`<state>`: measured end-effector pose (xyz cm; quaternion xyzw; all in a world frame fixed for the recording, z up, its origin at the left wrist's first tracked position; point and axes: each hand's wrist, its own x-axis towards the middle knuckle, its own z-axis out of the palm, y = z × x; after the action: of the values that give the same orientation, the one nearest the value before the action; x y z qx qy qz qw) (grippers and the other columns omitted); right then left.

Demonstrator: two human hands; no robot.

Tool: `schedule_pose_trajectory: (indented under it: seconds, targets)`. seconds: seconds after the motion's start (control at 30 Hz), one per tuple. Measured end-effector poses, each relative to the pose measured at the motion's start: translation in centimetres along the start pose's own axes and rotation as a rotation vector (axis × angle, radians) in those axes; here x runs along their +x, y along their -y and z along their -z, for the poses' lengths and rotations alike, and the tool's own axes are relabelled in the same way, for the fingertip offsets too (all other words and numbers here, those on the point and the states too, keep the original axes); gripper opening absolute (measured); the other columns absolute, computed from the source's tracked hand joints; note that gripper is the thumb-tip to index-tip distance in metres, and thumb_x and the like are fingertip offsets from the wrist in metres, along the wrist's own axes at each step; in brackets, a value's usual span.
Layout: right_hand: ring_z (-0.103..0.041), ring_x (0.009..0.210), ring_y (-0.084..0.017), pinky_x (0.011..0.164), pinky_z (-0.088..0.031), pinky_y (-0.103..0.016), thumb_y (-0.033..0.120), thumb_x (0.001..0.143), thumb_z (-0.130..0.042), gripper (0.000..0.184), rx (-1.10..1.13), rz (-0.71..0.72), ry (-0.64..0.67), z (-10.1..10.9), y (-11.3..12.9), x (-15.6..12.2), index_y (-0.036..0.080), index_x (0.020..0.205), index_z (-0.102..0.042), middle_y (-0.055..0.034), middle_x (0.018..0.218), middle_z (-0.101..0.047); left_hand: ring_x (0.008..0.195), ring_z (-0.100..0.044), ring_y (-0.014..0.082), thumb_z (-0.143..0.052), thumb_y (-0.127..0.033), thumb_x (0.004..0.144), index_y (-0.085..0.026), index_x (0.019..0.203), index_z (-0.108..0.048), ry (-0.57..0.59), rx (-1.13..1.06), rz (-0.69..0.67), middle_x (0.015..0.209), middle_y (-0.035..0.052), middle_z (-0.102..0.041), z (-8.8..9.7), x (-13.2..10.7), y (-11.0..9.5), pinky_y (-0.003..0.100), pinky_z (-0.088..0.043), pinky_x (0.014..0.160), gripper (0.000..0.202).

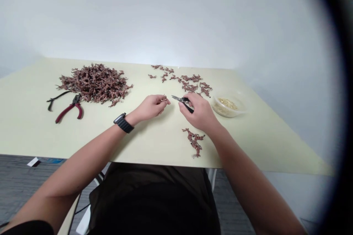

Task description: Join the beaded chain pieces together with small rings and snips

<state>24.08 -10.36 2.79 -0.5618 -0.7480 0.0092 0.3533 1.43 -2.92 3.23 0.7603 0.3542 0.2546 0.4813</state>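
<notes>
My left hand (151, 107) pinches a small branched copper-coloured piece (164, 98) between its fingertips. My right hand (199, 112) grips small black-handled pliers (183, 100), whose metal jaws point left toward that piece, a short gap apart. A loose cluster of the same copper pieces (193, 141) lies just below my right hand. More of them are scattered (183, 80) beyond both hands. A clear plastic bowl (227, 104) holding small golden bits stands right of my right hand. A large heap of copper pieces (95, 83) lies far left.
Red-handled pliers (72, 107) and a black-handled tool (58, 98) lie left, next to the heap. A black watch (124, 123) circles my left wrist. The pale table (35, 132) ends at a front edge above a grey floor, and a white wall stands behind.
</notes>
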Motion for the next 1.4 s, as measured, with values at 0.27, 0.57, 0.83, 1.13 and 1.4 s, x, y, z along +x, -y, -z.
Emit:
schedule_pose_trajectory:
  seconds: [0.27,0.57,0.83,1.13,1.4]
  targets:
    - [-0.059,0.092,-0.027,0.085,-0.047,-0.039,0.041,0.099,-0.059,0.022,0.011,0.117,0.064,0.4,0.2,-0.2,0.023,0.111,-0.065,-0.0095,0.099,-0.063,0.043,-0.027,0.0058,-0.068,-0.035,0.093,-0.014,0.092,-0.075,0.296,-0.411,0.161,0.053,-0.005,-0.041,1.0,-0.2,-0.8,0.023,-0.021,0.041,0.022]
    - [-0.059,0.089,-0.025,0.081,-0.047,-0.038,0.04,0.098,-0.061,0.023,0.05,0.122,0.1,0.7,-0.1,-0.3,0.024,0.113,-0.066,-0.0085,0.099,-0.063,0.038,-0.026,0.0047,-0.068,-0.034,0.091,-0.014,0.092,-0.076,0.357,-0.42,0.21,0.051,-0.0051,-0.042,1.2,-0.5,-1.2,0.02,-0.016,0.036,0.022]
    - [-0.059,0.085,-0.023,0.079,-0.046,-0.036,0.037,0.095,-0.064,0.021,0.07,0.14,0.087,0.9,-0.1,-0.3,0.024,0.111,-0.068,-0.0071,0.095,-0.063,0.036,-0.024,0.0051,-0.067,-0.034,0.092,-0.013,0.094,-0.075,0.396,-0.427,0.259,0.049,-0.0059,-0.039,1.5,-0.6,-1.7,0.019,-0.016,0.031,0.023]
    - [-0.059,0.081,-0.022,0.076,-0.047,-0.035,0.035,0.094,-0.067,0.02,0.09,0.188,0.066,0.7,-0.5,-0.3,0.024,0.111,-0.068,-0.0059,0.093,-0.062,0.036,-0.024,0.005,-0.067,-0.036,0.094,-0.011,0.101,-0.074,0.404,-0.412,0.27,0.05,-0.0065,-0.04,1.6,-0.5,-1.5,0.017,-0.015,0.029,0.027]
    - [-0.061,0.082,-0.022,0.076,-0.046,-0.035,0.039,0.098,-0.063,0.021,0.031,0.174,0.089,0.9,-0.2,-0.5,0.023,0.111,-0.068,-0.0068,0.094,-0.065,0.037,-0.026,0.0059,-0.066,-0.037,0.095,-0.012,0.105,-0.075,0.42,-0.464,0.258,0.053,-0.0057,-0.041,1.5,-0.4,-0.8,0.02,-0.015,0.031,0.028]
